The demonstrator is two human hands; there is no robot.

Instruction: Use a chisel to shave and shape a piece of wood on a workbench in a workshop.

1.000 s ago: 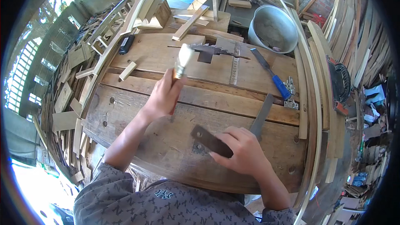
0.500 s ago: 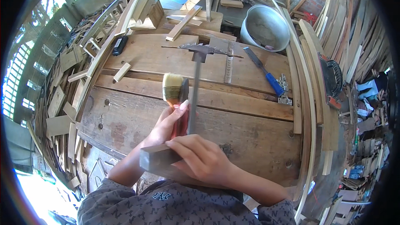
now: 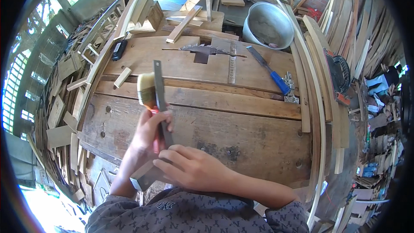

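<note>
My left hand (image 3: 148,129) is closed around a paintbrush (image 3: 145,87) with pale bristles and a red handle, held upright, plus the long flat blade of a metal square (image 3: 158,82) alongside it. My right hand (image 3: 189,168) grips the square's thick dark stock (image 3: 142,176) at the bottom, its fingers curled over the top. Both hands are above the near edge of the scarred wooden workbench (image 3: 250,146). Beyond them a chisel (image 3: 278,80) with a blue handle lies beside a metal fitting (image 3: 291,97), near a toothed saw blade (image 3: 202,54) set in the benchtop.
A metal pot (image 3: 267,26) stands at the back right. Long wooden strips (image 3: 310,82) line the right side beside a power tool (image 3: 338,73). Offcuts (image 3: 64,103) pile on the left. A small block (image 3: 123,77) and a black object (image 3: 120,49) lie left on the bench.
My right hand has moved left with the square, whose blade swung upright beside the brush. My left hand has moved lower and leftward, now holding the blade alongside the brush.
</note>
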